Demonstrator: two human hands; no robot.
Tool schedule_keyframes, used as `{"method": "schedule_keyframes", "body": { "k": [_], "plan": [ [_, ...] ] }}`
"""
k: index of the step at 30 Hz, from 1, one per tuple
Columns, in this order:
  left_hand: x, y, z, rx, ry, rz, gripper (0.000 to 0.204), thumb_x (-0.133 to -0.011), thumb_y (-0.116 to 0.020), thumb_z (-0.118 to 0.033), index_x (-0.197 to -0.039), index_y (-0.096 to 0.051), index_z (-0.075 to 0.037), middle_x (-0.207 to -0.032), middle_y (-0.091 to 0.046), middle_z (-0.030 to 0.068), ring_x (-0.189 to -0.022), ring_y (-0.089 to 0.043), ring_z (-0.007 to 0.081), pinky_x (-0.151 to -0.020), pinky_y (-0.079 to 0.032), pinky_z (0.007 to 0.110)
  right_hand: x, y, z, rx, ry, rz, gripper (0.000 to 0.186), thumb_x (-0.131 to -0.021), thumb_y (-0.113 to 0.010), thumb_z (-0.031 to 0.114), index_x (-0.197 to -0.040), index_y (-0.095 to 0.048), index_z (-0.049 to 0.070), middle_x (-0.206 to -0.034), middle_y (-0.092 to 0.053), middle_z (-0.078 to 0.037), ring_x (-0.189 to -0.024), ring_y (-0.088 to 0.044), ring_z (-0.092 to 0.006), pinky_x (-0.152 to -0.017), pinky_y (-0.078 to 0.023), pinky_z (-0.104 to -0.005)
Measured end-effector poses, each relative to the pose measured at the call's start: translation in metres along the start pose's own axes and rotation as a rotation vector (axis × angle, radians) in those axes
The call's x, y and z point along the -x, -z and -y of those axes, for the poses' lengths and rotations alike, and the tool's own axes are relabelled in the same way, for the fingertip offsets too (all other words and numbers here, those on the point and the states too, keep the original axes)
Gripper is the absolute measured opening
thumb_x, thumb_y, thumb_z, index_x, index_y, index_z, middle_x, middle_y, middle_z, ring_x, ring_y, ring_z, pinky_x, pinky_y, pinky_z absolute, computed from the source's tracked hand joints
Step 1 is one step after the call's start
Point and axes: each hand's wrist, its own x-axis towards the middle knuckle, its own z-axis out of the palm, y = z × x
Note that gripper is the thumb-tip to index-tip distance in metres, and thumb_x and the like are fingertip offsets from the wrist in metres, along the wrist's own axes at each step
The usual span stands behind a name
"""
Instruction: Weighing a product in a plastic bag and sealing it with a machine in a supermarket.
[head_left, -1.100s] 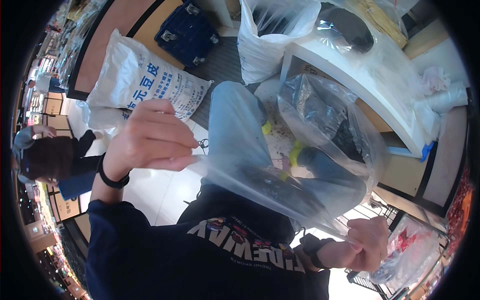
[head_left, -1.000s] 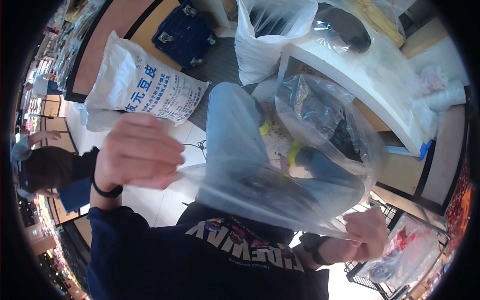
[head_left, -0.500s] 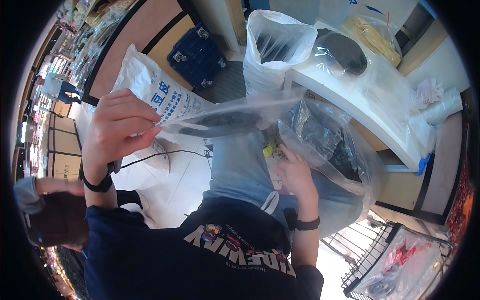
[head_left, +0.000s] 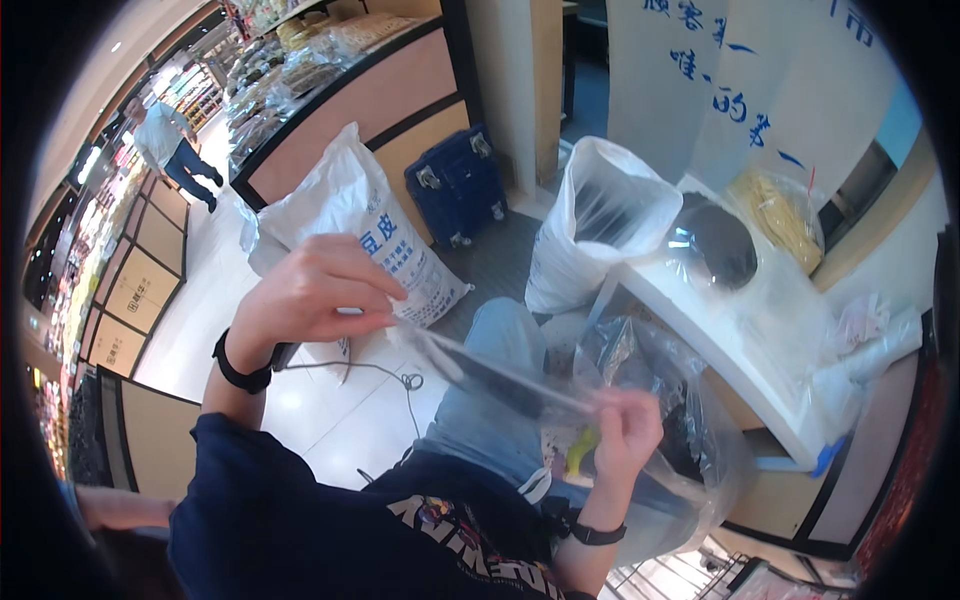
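Right above the jeans, a clear bag is pulled out between both hands, left hand pinching one end with thumb and fingers, right hand clamped on the other, a bit lower in view. Something dark shows in or through the plastic, can't tell which. Past the left hand, a white sack with blue print slumps near a blue crate. Further right, an open sack stands beside the white desk, which carries a bag of yellow strips. Big bag with dark stuff sits by the desk's lower edge.
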Motion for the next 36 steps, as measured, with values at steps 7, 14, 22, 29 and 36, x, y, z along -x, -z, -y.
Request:
{"method": "schedule_keyframes", "body": {
  "k": [7, 14, 22, 29, 36],
  "plan": [
    [-0.005, 0.003, -0.036, 0.083, 0.089, -0.020, 0.049, -0.073, -0.078, -0.027, -0.112, -0.065, -0.002, -0.110, -0.068, 0.0115, -0.093, -0.066, 0.0262, -0.073, -0.046, 0.035, 0.008, -0.050, 0.055, 0.114, 0.375, 0.158, 0.019, -0.072, -0.078, 0.000, -0.084, -0.063, 0.003, -0.070, -0.062, -0.007, -0.064, -0.059, -0.0174, -0.065, -0.050, -0.0332],
    [-0.050, -0.061, -0.038, 0.397, -0.370, 0.222, 0.013, -0.086, -0.066, -0.017, -0.084, -0.062, -0.005, -0.069, -0.054, 0.0037, -0.062, -0.056, 0.0201, -0.056, -0.040, 0.031, 0.015, -0.063, 0.093, 0.454, 0.405, 0.248, 0.027, -0.062, -0.087, 0.008, -0.072, -0.063, 0.005, -0.064, -0.058, -0.004, -0.055, -0.057, -0.0213, -0.056, -0.048, -0.0323],
    [-0.072, -0.080, -0.044, 0.439, -0.655, 0.162, 0.008, -0.076, -0.067, -0.012, -0.078, -0.063, -0.006, -0.060, -0.050, -0.0005, -0.052, -0.051, 0.0141, -0.047, -0.035, 0.028, 0.025, -0.060, 0.119, 1.033, 0.538, 0.426, 0.031, -0.066, -0.078, 0.031, -0.063, -0.056, 0.009, -0.058, -0.048, -0.002, -0.055, -0.050, -0.0206, -0.055, -0.036, -0.0311],
    [-0.058, -0.063, -0.050, 0.313, -0.705, 0.298, 0.012, -0.078, -0.070, -0.014, -0.086, -0.069, -0.005, -0.071, -0.064, -0.0010, -0.055, -0.057, 0.0106, -0.047, -0.038, 0.024, 0.056, -0.043, 0.157, 1.262, 0.535, 0.440, 0.028, -0.063, -0.079, 0.029, -0.064, -0.056, 0.014, -0.058, -0.043, 0.003, -0.052, -0.048, -0.0138, -0.050, -0.031, -0.0262],
    [-0.022, -0.054, -0.039, 0.310, -0.441, 0.202, 0.013, -0.074, -0.076, -0.017, -0.079, -0.071, -0.007, -0.073, -0.070, 0.0018, -0.061, -0.066, 0.0149, -0.048, -0.041, 0.025, 0.088, -0.005, 0.191, 1.302, 0.529, 0.254, 0.030, -0.070, -0.078, 0.034, -0.063, -0.056, 0.014, -0.054, -0.042, 0.005, -0.049, -0.048, -0.0116, -0.047, -0.032, -0.0241]
  ]
}}
